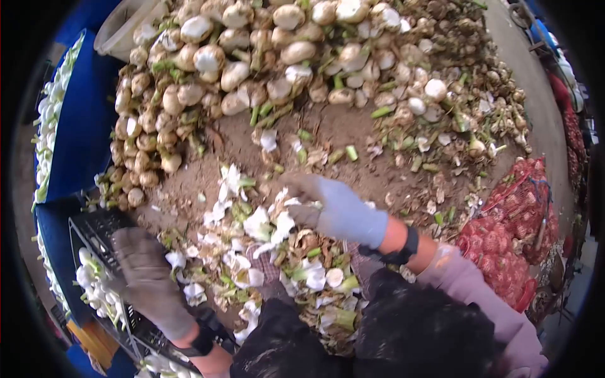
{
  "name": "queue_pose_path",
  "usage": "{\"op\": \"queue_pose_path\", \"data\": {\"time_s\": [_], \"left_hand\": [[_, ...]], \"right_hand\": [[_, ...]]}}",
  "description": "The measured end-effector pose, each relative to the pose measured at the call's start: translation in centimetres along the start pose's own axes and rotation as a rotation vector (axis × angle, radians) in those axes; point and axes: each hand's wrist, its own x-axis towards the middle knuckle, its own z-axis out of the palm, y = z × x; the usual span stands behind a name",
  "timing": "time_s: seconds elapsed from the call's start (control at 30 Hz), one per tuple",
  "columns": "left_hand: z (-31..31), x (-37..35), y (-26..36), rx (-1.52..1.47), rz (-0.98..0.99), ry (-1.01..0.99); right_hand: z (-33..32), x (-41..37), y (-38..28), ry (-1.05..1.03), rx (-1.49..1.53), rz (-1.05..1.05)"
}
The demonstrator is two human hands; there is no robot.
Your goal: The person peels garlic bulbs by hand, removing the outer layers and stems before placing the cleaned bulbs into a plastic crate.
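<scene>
My left hand, in a soiled grey-brown glove, is stretched out flat at the edge of a black plastic crate. Beside it in the crate lie peeled white onions. My right hand wears a pale blue glove with dirty fingertips. It hovers over a heap of white peels and green stem bits; its thumb and fingers are apart, slightly blurred, and I see no bulb between them. White scraps lie close under its fingertips.
Unpeeled, soil-stained onions are heaped ahead. Blue bins with white onions stand left, a whitish bucket at the back. Red mesh sacks of bulbs are at right. My legs are amid the peels.
</scene>
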Motion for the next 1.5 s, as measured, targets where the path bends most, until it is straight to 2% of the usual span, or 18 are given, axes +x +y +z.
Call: {"op": "queue_pose_path", "data": {"time_s": [0.03,0.07,0.17,0.2,0.3,0.37,0.43,0.5,0.6,0.67,0.8,0.87,0.93,0.97,1.03,1.33,1.4,1.5], "left_hand": [[5.1,-0.2,-5.5,0.835,0.013,0.288],[5.0,-0.3,-8.2,0.935,-0.240,0.117],[4.3,0.4,-14.4,0.756,-0.893,0.092],[4.2,0.6,-14.9,0.753,-0.898,0.085],[5.1,1.7,-16.2,0.694,-0.749,-0.020],[4.8,3.2,-17.3,0.621,-0.702,0.047],[3.8,4.4,-17.9,0.657,-0.618,0.157],[2.1,4.7,-18.0,0.802,-0.611,0.099],[0.5,4.8,-19.1,0.921,-0.642,0.059],[1.2,4.1,-20.6,0.834,-0.496,0.133],[1.0,3.0,-20.6,0.765,-0.534,0.052],[0.5,2.6,-19.2,0.742,-0.562,0.096],[0.5,2.1,-18.7,0.843,-0.534,0.012],[0.7,1.9,-18.6,1.079,-0.390,-0.207],[1.3,1.4,-18.5,1.377,-0.211,-0.463],[0.3,0.6,-17.3,0.761,-0.513,0.007],[-0.4,0.4,-17.4,0.178,-0.607,0.153],[-0.2,-0.5,-18.1,0.159,-0.561,0.091]], "right_hand": [[0.7,0.4,-0.6,0.147,-0.260,-0.255],[1.5,0.5,-0.9,0.289,-0.516,-0.503],[2.4,0.7,-1.0,0.176,-0.678,-0.511],[2.3,0.3,-0.8,0.181,-0.682,-0.504],[2.1,0.4,0.3,-0.026,0.481,0.068],[-0.8,2.4,0.7,0.107,-0.003,-0.018],[-6.1,6.2,2.4,0.543,-0.695,-0.206],[-10.0,9.8,4.8,0.641,-1.189,0.151],[-12.1,10.6,7.7,0.541,-0.927,0.146],[-7.8,7.2,5.8,0.411,-0.333,0.248],[1.3,1.4,4.8,0.198,-0.186,-0.277],[1.8,0.5,6.2,0.101,0.534,-0.108],[0.6,0.6,5.9,0.216,0.406,-0.080],[-1.7,0.0,2.4,-0.052,0.452,0.222],[-1.1,0.3,2.7,-0.067,0.453,0.273],[2.2,-0.8,2.7,0.101,0.469,0.364],[3.5,-0.8,5.1,0.172,0.036,0.119],[3.4,0.0,5.8,0.486,-0.197,-0.395]]}}
